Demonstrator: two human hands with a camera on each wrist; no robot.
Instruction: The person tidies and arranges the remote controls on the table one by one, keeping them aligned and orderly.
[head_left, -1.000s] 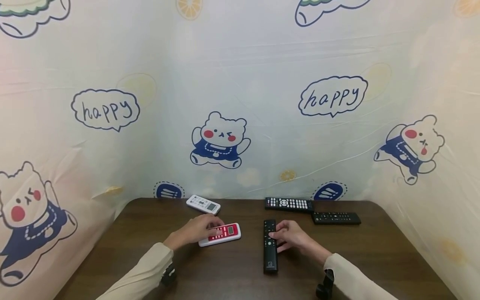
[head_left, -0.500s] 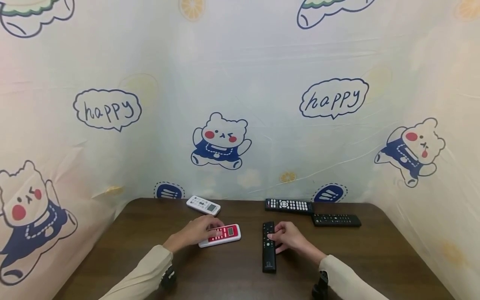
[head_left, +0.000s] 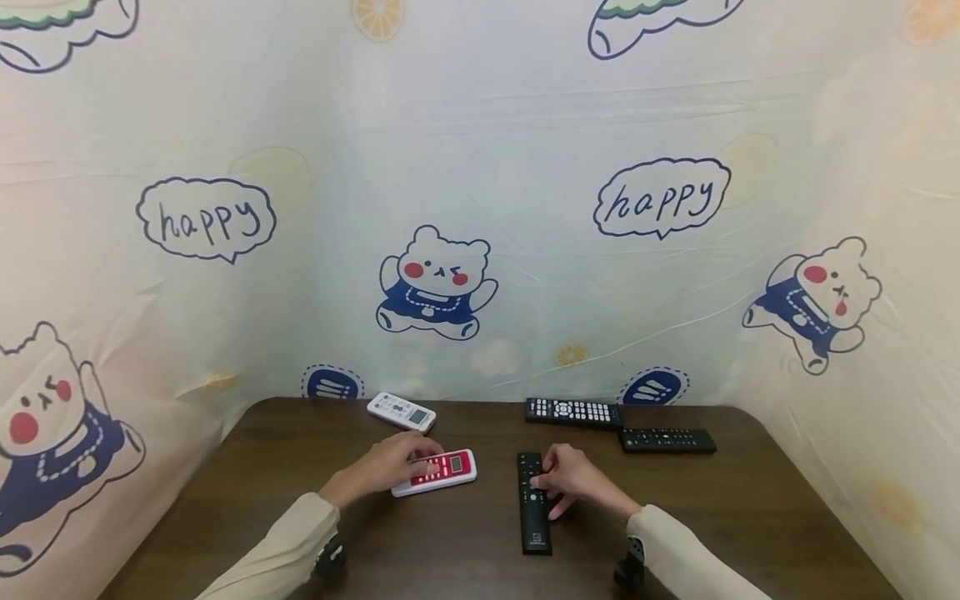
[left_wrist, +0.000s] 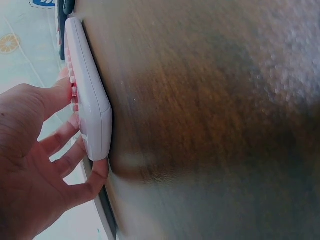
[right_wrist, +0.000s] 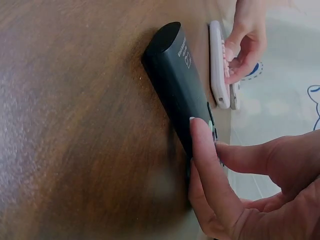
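Note:
In the head view my left hand grips the left end of a white remote control with a red face. The left wrist view has the thumb on the buttons of this white remote and the little finger at its end. My right hand holds a long black remote control by its right side, thumb over the buttons. From the right wrist, the fingers lie along the edge of the black remote. It points lengthwise toward the person, right of the red-faced one.
At the back left of the brown table lies a white remote. Two black remotes, one with white buttons and one with small buttons, lie at the back right. A printed curtain hangs behind.
My right hand and the black remote have shifted slightly toward the person and a little left. My left hand stays at the red-faced remote.

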